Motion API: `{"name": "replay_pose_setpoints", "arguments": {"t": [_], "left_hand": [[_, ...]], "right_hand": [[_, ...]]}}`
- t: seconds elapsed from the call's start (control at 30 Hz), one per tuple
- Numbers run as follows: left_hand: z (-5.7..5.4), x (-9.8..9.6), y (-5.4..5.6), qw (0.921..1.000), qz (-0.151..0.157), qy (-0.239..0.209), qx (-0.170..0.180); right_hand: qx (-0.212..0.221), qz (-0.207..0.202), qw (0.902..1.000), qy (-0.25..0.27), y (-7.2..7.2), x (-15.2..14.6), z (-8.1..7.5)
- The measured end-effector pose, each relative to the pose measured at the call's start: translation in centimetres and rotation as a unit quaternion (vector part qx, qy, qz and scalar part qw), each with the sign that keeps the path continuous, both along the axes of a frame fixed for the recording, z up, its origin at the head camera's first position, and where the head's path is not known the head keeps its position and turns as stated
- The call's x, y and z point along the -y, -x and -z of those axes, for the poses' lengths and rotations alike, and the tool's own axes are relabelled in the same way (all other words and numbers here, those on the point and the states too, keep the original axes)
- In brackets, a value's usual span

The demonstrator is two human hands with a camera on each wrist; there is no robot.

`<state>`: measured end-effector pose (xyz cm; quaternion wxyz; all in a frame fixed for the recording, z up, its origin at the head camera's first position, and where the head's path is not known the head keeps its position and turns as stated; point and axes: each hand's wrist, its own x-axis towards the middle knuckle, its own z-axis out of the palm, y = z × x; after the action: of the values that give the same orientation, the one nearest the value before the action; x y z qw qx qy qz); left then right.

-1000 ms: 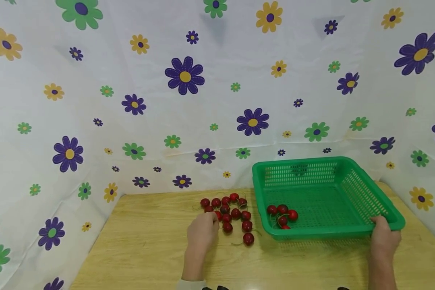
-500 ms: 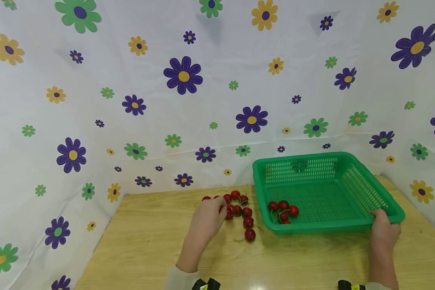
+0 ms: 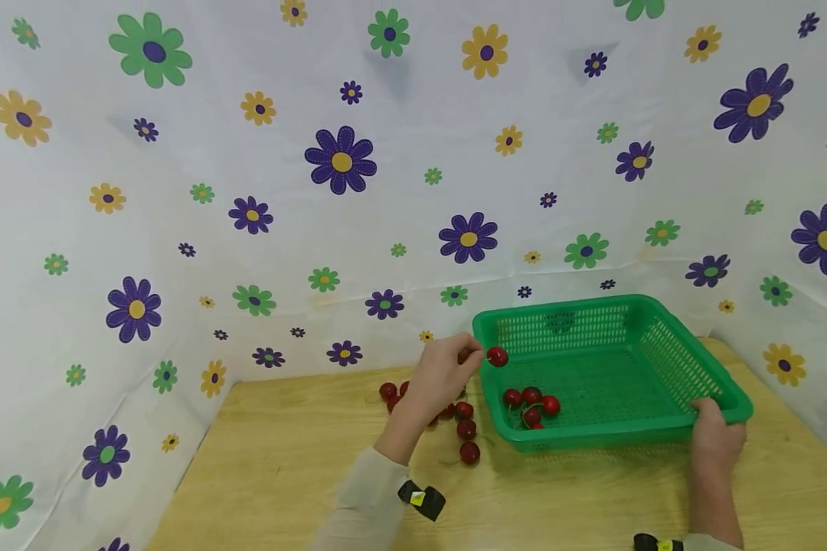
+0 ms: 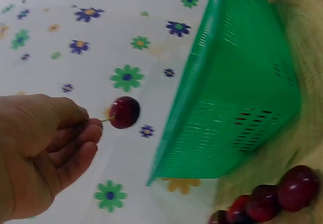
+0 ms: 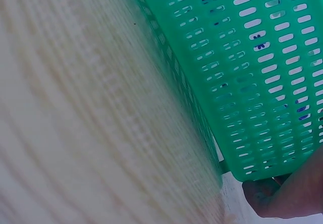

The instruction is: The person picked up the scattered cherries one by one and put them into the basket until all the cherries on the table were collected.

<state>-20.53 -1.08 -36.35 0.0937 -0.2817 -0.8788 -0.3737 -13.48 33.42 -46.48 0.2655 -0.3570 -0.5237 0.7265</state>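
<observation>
My left hand (image 3: 444, 373) pinches a dark red cherry (image 3: 498, 357) by its thin stem, at the left rim of a green plastic basket (image 3: 620, 439). In the left wrist view that cherry (image 4: 124, 112) hangs off the fingertips, apart from the basket wall (image 4: 202, 133). At the basket's near right corner, my right hand (image 3: 717, 440) grips the rim, thumb on top. Several cherries (image 3: 531, 396) lie inside the basket's left end. Loose cherries (image 3: 465, 429) sit on the table left of the basket, partly hidden behind my left forearm.
The wooden table (image 3: 282, 459) runs up to a white flower-print cloth (image 3: 269, 245) that hangs behind and at both sides. Black straps (image 3: 422, 499) sit on the sleeves. The basket's near side wall stands between the right hand and its floor.
My left hand has risen from the loose cherries and moved right to the basket's rim, carrying one cherry by the stem. The right hand keeps its grip on the basket.
</observation>
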Motion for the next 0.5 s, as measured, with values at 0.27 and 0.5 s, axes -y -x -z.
{"name": "replay_pose_setpoints", "arguments": {"t": [0.27,0.5], "left_hand": [[4.7,-3.4,2.7,0.9989,-0.025,0.024,-0.032],[5.5,-6.0,3.9,0.9815,-0.086,0.135,-0.106]], "right_hand": [[-0.009,-0.001,0.9998,-0.018,0.0,0.1,0.2],[-0.026,-0.007,0.9996,-0.010,0.0,0.0,0.3]]}}
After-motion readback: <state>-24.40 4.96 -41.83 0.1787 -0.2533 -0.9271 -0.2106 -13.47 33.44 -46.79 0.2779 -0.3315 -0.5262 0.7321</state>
